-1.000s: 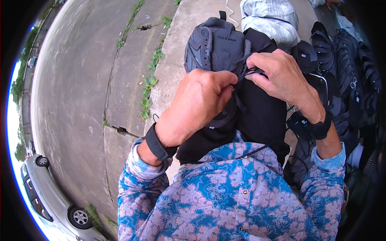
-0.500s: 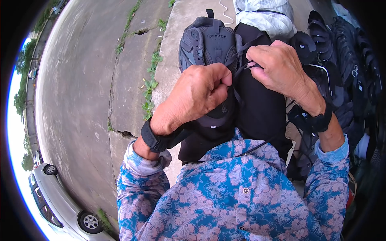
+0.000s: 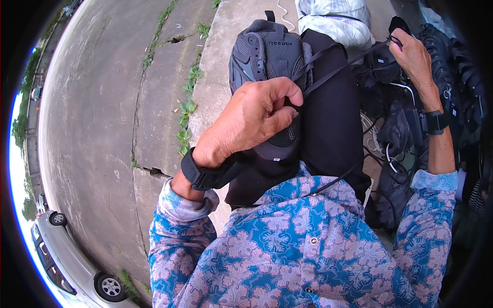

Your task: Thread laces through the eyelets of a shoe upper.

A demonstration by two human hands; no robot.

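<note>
A dark grey sneaker point(image 3: 277, 54) rests on my lap, its heel tab away from me and its toe toward me. My left hand point(image 3: 259, 110) is curled over the middle of it, thumb and forefinger bent at its right side; the other fingers are partly hidden. Black shoelaces point(image 3: 328, 77) run from the shoe's right side across my dark trouser leg. Out to the far right, my right hand point(image 3: 413, 56) is closed on their ends and draws them fairly straight. Some empty eyelets show on the shoe's left flap.
A white wrapped bundle point(image 3: 334, 23) sits beyond my knees. Many dark shoes point(image 3: 444, 66) are piled along the right, with cords and white laces point(image 3: 393, 159) among them. To the left lie a concrete ledge with weeds point(image 3: 187, 110), pavement, and a parked silver car point(image 3: 72, 262).
My right hand has moved from beside the shoe outward to the right, pulling the laces long. The left hand stays over the shoe, with its thumb and forefinger slightly further apart.
</note>
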